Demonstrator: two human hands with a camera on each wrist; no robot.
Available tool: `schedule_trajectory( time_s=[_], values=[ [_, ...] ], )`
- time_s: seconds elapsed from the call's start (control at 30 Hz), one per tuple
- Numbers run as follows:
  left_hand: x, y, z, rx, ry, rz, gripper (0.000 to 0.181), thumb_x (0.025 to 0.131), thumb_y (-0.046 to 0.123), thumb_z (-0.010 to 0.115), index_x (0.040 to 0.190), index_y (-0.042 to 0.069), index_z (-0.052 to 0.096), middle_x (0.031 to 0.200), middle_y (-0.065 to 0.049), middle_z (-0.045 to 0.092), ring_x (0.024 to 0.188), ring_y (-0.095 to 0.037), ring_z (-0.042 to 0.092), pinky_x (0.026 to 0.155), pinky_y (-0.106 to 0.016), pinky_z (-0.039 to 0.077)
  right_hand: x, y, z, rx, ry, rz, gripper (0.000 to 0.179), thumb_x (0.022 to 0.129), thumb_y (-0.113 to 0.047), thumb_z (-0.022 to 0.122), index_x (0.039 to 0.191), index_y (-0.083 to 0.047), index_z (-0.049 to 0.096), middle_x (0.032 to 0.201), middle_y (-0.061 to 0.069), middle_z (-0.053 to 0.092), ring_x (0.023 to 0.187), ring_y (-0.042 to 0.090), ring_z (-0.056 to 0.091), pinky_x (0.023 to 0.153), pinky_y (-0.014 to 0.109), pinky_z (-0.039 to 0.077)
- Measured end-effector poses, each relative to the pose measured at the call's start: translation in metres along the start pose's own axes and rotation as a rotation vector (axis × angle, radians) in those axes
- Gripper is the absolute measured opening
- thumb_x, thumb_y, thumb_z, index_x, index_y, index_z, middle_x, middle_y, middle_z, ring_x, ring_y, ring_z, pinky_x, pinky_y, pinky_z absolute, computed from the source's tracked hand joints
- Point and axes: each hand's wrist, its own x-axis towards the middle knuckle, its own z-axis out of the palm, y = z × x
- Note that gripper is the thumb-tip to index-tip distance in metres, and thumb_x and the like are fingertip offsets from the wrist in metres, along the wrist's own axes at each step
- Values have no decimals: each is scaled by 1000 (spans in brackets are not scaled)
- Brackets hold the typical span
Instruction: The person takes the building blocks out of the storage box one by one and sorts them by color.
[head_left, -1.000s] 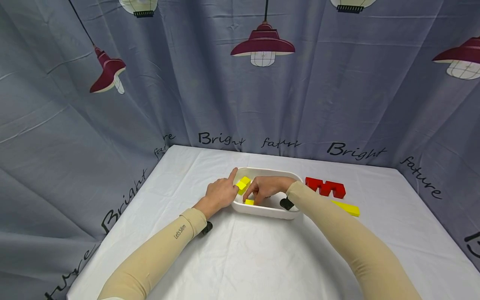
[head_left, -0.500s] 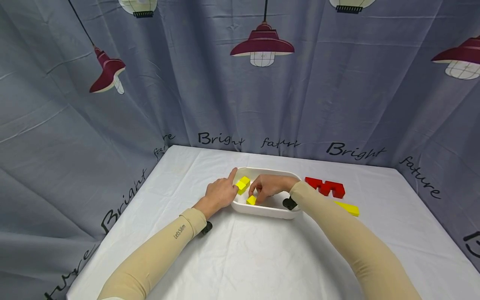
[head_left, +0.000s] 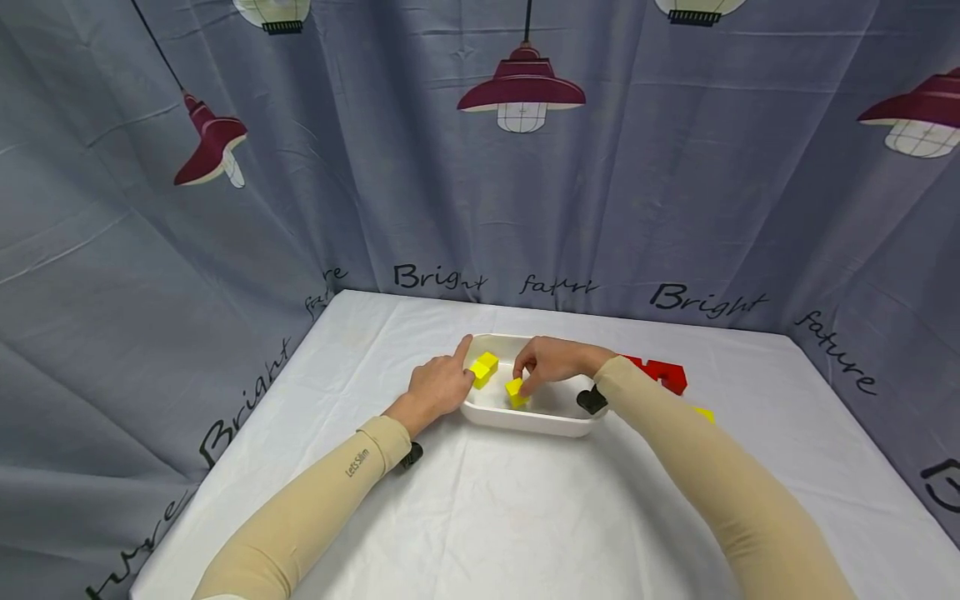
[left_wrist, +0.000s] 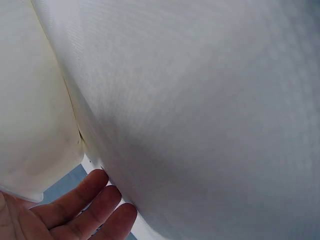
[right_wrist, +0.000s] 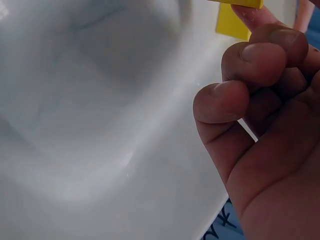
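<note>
At the left end of a white, oblong tub (head_left: 528,423) rests my left hand (head_left: 437,385). Its index finger lies straight along the rim. In the left wrist view, the other fingers (left_wrist: 82,202) extend loosely beside the tub's wall. My right hand (head_left: 557,360) reaches into the tub and pinches a small yellow block (head_left: 516,393) between thumb and fingertips. A stepped yellow block (head_left: 483,369) lies at the tub's left end, near my left thumb. The right wrist view shows the remaining fingers (right_wrist: 255,65) curled, with the pinched block's edge (right_wrist: 240,2) at the top.
Right of the tub lie red notched blocks (head_left: 666,375), partly hidden by my right sleeve. The end of a yellow bar (head_left: 705,414) shows past that sleeve. A white cloth (head_left: 510,517) covers the table, and a grey patterned curtain (head_left: 420,183) hangs behind it.
My right hand has drawn the small yellow block rightward along the tub, away from its left end, and the block has turned. My left hand has stayed at the rim.
</note>
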Motion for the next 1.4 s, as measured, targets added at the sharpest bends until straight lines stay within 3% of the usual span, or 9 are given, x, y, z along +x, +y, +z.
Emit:
schedule_trajectory(
  time_s=[0.27,0.43,0.73,1.07,1.4],
  values=[
    [1,-1,1,2,-2,2,67,99,32,37,163,25,18,120,-12,70,97,-25,66,71,-45,52,-20,2,-12,5,50,-1,26,80,-33,83,99,-18,75,72,-1,55,70,13,49,68,29,40],
    [0,-1,0,-2,-3,1,67,99,32,38,163,24,18,120,-13,70,95,-24,65,70,-44,52,-35,4,-19,0,92,44,25,81,-33,83,99,-19,75,73,-1,55,71,14,50,67,30,39],
    [0,-1,-1,-6,-4,-4,68,98,33,37,163,25,17,123,-13,68,101,-26,66,73,-46,52,-68,15,-25,4,173,77,25,82,-35,82,100,-19,74,71,0,53,70,16,49,63,29,37],
    [-1,-1,0,-10,-7,-6,68,98,32,37,163,25,17,121,-13,69,99,-26,65,72,-45,52,-100,23,-25,39,210,109,26,83,-35,82,100,-18,73,67,0,49,55,14,45,55,25,37],
    [-2,2,0,-14,-3,-4,68,98,32,36,163,25,18,121,-13,69,98,-26,65,74,-46,52,-132,35,-20,68,289,141,28,81,-35,83,97,-15,72,66,0,47,62,16,47,57,27,38]
  ],
)
